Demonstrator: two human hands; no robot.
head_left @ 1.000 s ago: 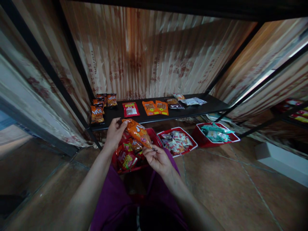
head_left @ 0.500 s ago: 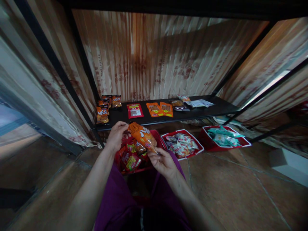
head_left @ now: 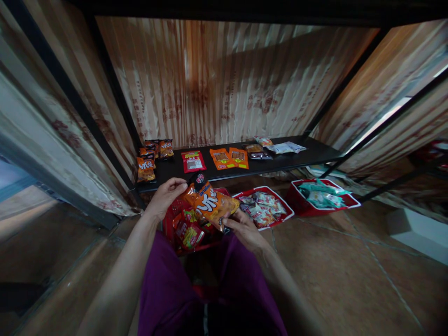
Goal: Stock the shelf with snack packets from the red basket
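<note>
Both my hands hold one orange snack bag (head_left: 210, 203) with white lettering, its printed face turned up toward me. My left hand (head_left: 164, 197) pinches the bag's top left corner. My right hand (head_left: 245, 227) grips its lower right edge from below. The bag hangs over a red basket (head_left: 168, 223) full of red and orange packets, just in front of my knees in purple trousers. Behind it runs a low black shelf (head_left: 308, 154) with snack packets laid flat: orange bags (head_left: 147, 167) at the left, a red packet (head_left: 193, 161) and two orange packets (head_left: 229, 158) in the middle.
Two more red baskets stand on the tiled floor: one with mixed white and red packets (head_left: 263, 208), one with teal packets (head_left: 322, 194). Black shelf posts rise at left and right. A striped curtain hangs behind. Grey and white packets (head_left: 285, 148) lie on the shelf's right part.
The orange bag has been turned from edge-on to face-up, so its white lettering shows. My right hand moved slightly up and right under it; my left hand kept its pinch on the corner.
</note>
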